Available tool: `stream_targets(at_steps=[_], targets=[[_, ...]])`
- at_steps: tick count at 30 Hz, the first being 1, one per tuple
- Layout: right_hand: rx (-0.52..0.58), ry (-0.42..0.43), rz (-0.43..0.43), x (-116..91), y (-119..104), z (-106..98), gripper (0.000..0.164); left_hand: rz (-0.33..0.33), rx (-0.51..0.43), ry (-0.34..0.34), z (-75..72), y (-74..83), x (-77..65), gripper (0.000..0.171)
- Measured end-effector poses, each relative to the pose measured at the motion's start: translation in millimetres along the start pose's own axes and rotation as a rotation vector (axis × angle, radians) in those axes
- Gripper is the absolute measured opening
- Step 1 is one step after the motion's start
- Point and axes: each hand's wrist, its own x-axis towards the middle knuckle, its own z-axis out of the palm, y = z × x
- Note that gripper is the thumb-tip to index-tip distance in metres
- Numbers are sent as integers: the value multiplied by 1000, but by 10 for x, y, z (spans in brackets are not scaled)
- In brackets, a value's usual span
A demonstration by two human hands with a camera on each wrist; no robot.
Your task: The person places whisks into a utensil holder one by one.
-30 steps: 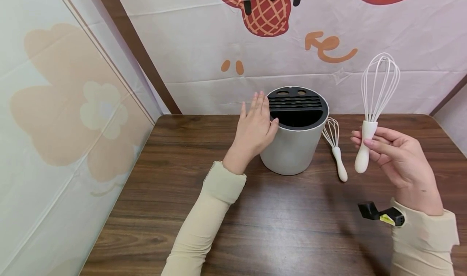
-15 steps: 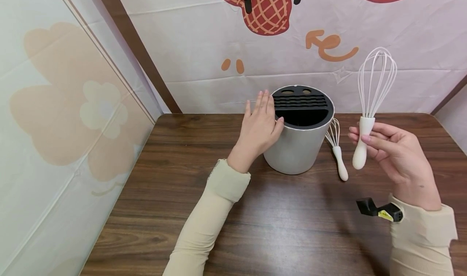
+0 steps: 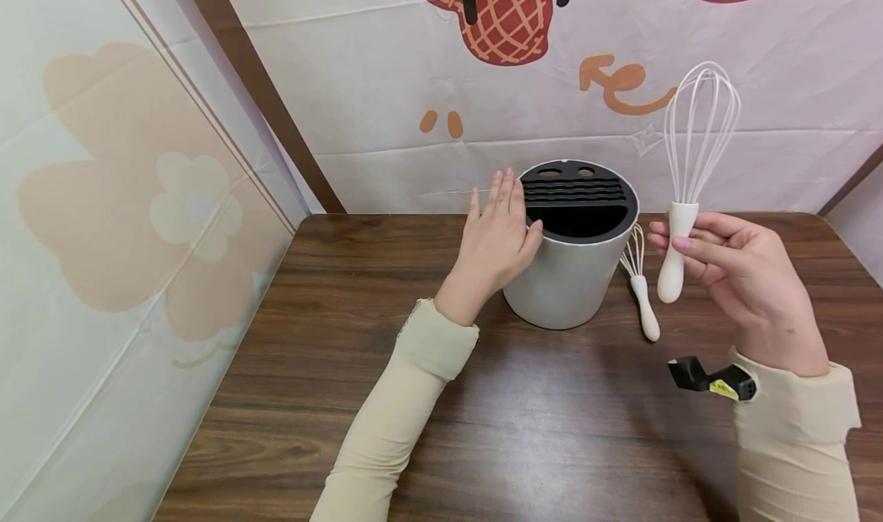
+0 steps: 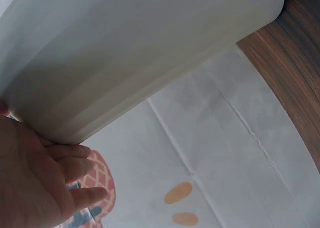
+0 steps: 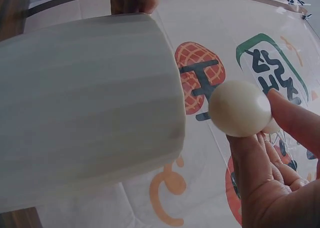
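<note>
A pale grey utensil holder (image 3: pixel 567 284) with a black slotted lid (image 3: pixel 578 223) stands near the table's back edge. My left hand (image 3: pixel 491 238) rests against its upper left side, fingers straight along the rim; the left wrist view shows the palm by the holder's wall (image 4: pixel 125 52). My right hand (image 3: pixel 748 277) pinches the handle of a white whisk (image 3: pixel 679 234), holding it upright in the air to the holder's right. The handle's round end (image 5: pixel 239 108) faces the right wrist camera. A smaller white whisk (image 3: pixel 644 307) lies on the table beside the holder, its wire tip partly hidden behind it.
The dark wooden table (image 3: pixel 538 415) backs onto a printed cloth (image 3: pixel 366 85) hung behind it. A flowered panel (image 3: pixel 138 238) borders the left side. A black wrist mount (image 3: pixel 710 380) sits on the right sleeve.
The holder has shifted slightly to the right with my left hand against it. My right hand has raised the whisk and brought it a little leftward.
</note>
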Motion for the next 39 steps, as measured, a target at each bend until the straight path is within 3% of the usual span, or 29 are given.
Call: stream_targets(at_steps=[18,39], targets=[[64,-3,31,166,6,69,32,4,10,3,4,29,12,64],[114,-3,-10,295,36,197,30,-5,-16,-27,0,6,19,62]])
